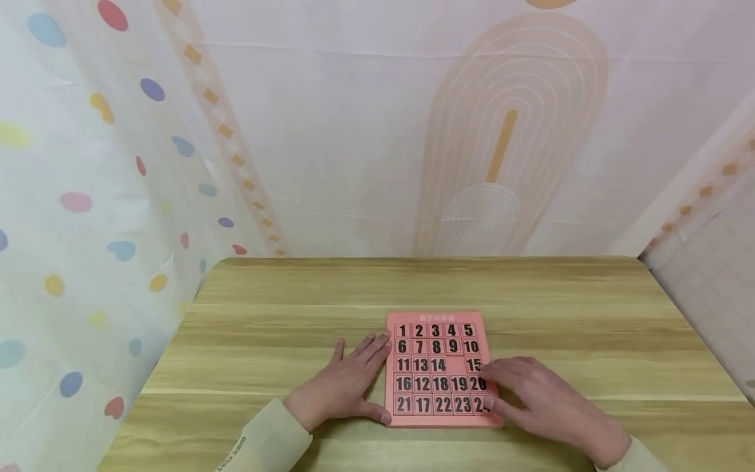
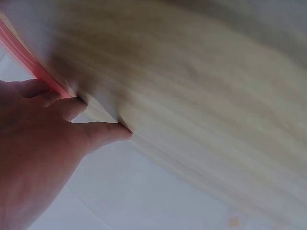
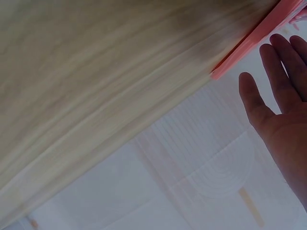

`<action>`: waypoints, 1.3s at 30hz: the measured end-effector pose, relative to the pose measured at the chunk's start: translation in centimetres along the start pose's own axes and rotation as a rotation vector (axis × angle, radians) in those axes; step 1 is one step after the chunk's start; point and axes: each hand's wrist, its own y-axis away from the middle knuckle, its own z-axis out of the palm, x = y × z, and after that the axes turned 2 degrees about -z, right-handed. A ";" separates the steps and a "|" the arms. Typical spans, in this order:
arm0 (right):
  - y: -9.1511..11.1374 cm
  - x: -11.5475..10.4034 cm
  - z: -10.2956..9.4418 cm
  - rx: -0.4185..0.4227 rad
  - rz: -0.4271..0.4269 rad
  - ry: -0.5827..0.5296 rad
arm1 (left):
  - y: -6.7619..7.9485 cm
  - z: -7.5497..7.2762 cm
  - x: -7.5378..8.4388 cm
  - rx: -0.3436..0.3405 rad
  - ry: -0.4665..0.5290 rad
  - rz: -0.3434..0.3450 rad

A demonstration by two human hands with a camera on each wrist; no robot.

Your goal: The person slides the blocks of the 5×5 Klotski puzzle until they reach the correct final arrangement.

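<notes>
A pink sliding number puzzle (image 1: 390, 373) lies flat on the wooden table, its black-numbered tiles in rows. The gap (image 1: 455, 364) is in the third row, between the 14 tile (image 1: 438, 364) and the 15 tile (image 1: 474, 364). My left hand (image 1: 342, 387) rests with spread fingers along the puzzle's left edge, the thumb at the lower left corner. Over the right edge reaches my right hand (image 1: 542, 403), its fingertips by the 15 and 20 tiles and the thumb over part of the 24 tile. In the right wrist view its fingers (image 3: 276, 72) are fairly straight, holding nothing.
The wooden table (image 1: 283, 314) stretches out on both sides of the puzzle, with a rounded far edge. Behind it hangs a patterned cloth backdrop (image 1: 330, 144), and a dotted cloth (image 1: 106, 249) hangs along the left side.
</notes>
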 end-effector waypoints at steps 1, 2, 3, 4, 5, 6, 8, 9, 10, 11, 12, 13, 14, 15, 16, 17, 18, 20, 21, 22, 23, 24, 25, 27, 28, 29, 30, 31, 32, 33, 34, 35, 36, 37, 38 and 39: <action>0.0 -0.1 0.0 -0.001 -0.003 0.002 | 0.0 0.0 0.0 -0.002 0.001 -0.001; 0.1 -0.1 0.1 -0.002 -0.007 0.004 | 0.1 0.0 0.0 -0.003 0.000 -0.002; 0.1 -0.2 0.1 -0.002 -0.015 0.007 | 0.1 0.0 0.0 -0.004 -0.003 -0.002; 0.2 -0.2 0.2 0.001 -0.023 0.010 | 0.1 0.0 0.0 -0.003 -0.005 -0.002; 0.2 -0.2 0.2 0.000 -0.028 0.009 | 0.1 0.0 -0.1 -0.001 -0.007 0.000; 0.2 -0.3 0.2 -0.001 -0.033 0.008 | 0.1 0.1 -0.1 0.001 -0.011 0.002; 0.2 -0.4 0.3 -0.004 -0.038 0.004 | 0.1 0.1 -0.1 0.005 -0.017 0.006; 0.2 -0.5 0.3 -0.007 -0.039 0.001 | 0.1 0.1 -0.1 0.008 -0.017 0.009; 0.2 -0.5 0.3 -0.011 -0.036 -0.002 | 0.1 0.1 -0.1 0.011 -0.017 0.011; 0.2 -0.6 0.4 -0.016 -0.033 -0.004 | 0.1 0.1 -0.1 0.011 -0.015 0.012; 0.2 -0.6 0.4 -0.020 -0.032 -0.005 | 0.1 0.1 -0.1 0.010 -0.013 0.012; 0.2 -0.6 0.4 -0.020 -0.033 -0.006 | 0.1 0.1 -0.2 0.009 -0.009 0.012; 0.3 -0.5 0.5 -0.019 -0.035 -0.005 | 0.1 0.1 -0.2 0.007 -0.005 0.010; 0.3 -0.5 0.5 -0.017 -0.038 -0.005 | 0.1 0.2 -0.2 0.005 -0.003 0.009; 0.3 -0.5 0.5 -0.015 -0.043 -0.004 | 0.1 0.2 -0.2 0.003 -0.001 0.008; 0.3 -0.5 0.5 -0.013 -0.047 -0.004 | 0.0 0.2 -0.2 0.002 0.001 0.007; 0.3 -0.5 0.5 -0.009 -0.049 -0.003 | 0.0 0.2 -0.2 0.004 0.000 0.007; 0.3 -0.4 0.5 -0.003 -0.052 0.002 | 0.0 0.2 -0.2 0.008 -0.003 0.009; 0.3 -0.4 0.5 -0.003 -0.051 0.001 | 0.0 0.2 -0.2 0.011 -0.006 0.011; 0.3 -0.4 0.5 -0.001 -0.050 0.002 | -0.1 0.2 -0.2 0.013 -0.006 0.013; 0.3 -0.4 0.5 -0.001 -0.045 0.002 | -0.1 0.2 -0.2 0.014 -0.007 0.014; 0.4 -0.5 0.5 0.000 -0.043 0.002 | -0.1 0.2 -0.2 0.014 -0.006 0.015; 0.3 -0.5 0.5 0.001 -0.044 0.005 | -0.1 0.2 -0.2 0.013 -0.003 0.014; 0.2 -0.6 0.5 0.006 -0.052 0.010 | 0.0 0.1 -0.2 0.009 0.001 0.012; 0.2 -0.6 0.5 0.011 -0.059 0.013 | 0.0 0.2 -0.2 0.008 0.003 0.011; 0.1 -0.7 0.6 0.016 -0.069 0.016 | 0.0 0.1 -0.2 0.007 0.004 0.011; 0.0 -0.8 0.6 0.020 -0.079 0.016 | 0.0 0.1 -0.2 0.006 0.004 0.011; -0.2 -0.9 0.7 0.023 -0.090 0.018 | 0.0 0.1 -0.2 0.007 0.001 0.011; -0.3 -1.0 0.7 0.026 -0.101 0.019 | 0.0 0.1 -0.2 0.008 -0.001 0.011; -0.5 -1.1 0.8 0.026 -0.109 0.018 | 0.0 0.1 -0.2 0.010 -0.002 0.011; -0.7 -1.2 0.9 0.026 -0.116 0.017 | 0.0 0.1 -0.2 0.009 -0.002 0.010; -0.9 -1.4 0.9 0.026 -0.125 0.019 | 0.0 0.1 -0.2 0.009 -0.004 0.009; -1.0 -1.5 1.0 0.023 -0.131 0.020 | 0.1 0.1 -0.2 0.009 -0.002 0.008; -1.2 -1.6 1.1 0.020 -0.136 0.020 | 0.1 0.1 -0.1 0.008 0.002 0.007; -1.4 -1.7 1.2 0.018 -0.140 0.017 | 0.1 0.1 -0.1 0.007 0.006 0.006; -1.5 -1.8 1.3 0.012 -0.143 0.014 | 0.1 0.1 -0.1 0.006 0.010 0.004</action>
